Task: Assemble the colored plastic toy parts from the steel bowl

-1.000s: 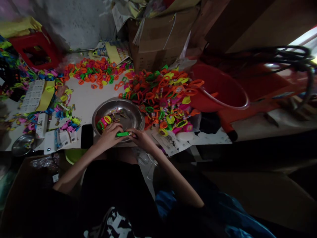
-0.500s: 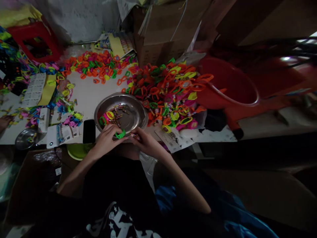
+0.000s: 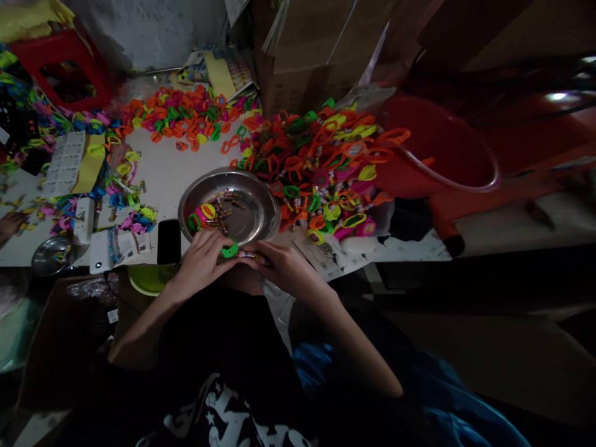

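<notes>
A green toy watch is pinched in my left hand, just over the near rim of the steel bowl. My right hand is closed on a small printed tube, its end close against the green watch. Whether the two pieces are joined I cannot tell. Several similar tubes lie loose in the bowl, along with a few pink, yellow and green watches at its left side.
Right of the bowl rises a heap of coloured toy watches, beside a red basin. More watches lie behind. A black phone, a power strip and a small bowl are leftward. Another person's hand shows at far left.
My right hand has turned slightly, and the tube now shows lengthwise, its end up against the green watch. The whole view has shifted a little.
</notes>
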Tool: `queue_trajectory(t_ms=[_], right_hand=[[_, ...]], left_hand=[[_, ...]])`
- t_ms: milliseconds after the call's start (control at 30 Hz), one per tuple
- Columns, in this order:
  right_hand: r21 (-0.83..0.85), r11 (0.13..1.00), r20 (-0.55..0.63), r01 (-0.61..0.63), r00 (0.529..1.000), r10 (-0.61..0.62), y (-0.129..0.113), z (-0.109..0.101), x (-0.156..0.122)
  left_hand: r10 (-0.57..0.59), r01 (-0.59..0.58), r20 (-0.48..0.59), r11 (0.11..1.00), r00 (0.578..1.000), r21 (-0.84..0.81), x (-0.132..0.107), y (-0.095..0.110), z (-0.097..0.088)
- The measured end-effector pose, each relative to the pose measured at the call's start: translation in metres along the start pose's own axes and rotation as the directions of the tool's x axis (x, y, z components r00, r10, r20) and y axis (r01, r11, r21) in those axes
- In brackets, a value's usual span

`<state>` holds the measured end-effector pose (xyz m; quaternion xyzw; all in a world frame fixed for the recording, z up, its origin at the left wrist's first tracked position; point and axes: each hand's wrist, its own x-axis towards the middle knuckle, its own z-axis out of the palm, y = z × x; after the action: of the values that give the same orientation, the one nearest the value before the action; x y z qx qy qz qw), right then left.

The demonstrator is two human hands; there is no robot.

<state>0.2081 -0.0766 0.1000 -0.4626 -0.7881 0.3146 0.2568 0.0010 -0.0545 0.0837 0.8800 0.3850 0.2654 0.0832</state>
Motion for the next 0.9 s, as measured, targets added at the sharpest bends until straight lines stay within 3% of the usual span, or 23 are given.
queue_trajectory(t_ms=[600,733,900], right_hand=[[-0.041,0.999,-0.007,-0.008,1.0,0.007,0.002,0.006,0.001],[0.013,0.999,0.012,0.043,0.999,-0.044,0.004,0.006,0.0],[0.099,0.994,0.016,0.054,0.998,-0.056,0.007,0.009,-0.001]], left_hand=[[0.039,-0.039,0.005,0.967,0.999,0.25,-0.002,0.018,-0.005],[0.101,-0.102,0.019,0.942,0.995,0.319,-0.001,0.019,-0.006],[0.182,-0.211,0.112,0.903,0.977,0.373,-0.001,0.016,-0.006]])
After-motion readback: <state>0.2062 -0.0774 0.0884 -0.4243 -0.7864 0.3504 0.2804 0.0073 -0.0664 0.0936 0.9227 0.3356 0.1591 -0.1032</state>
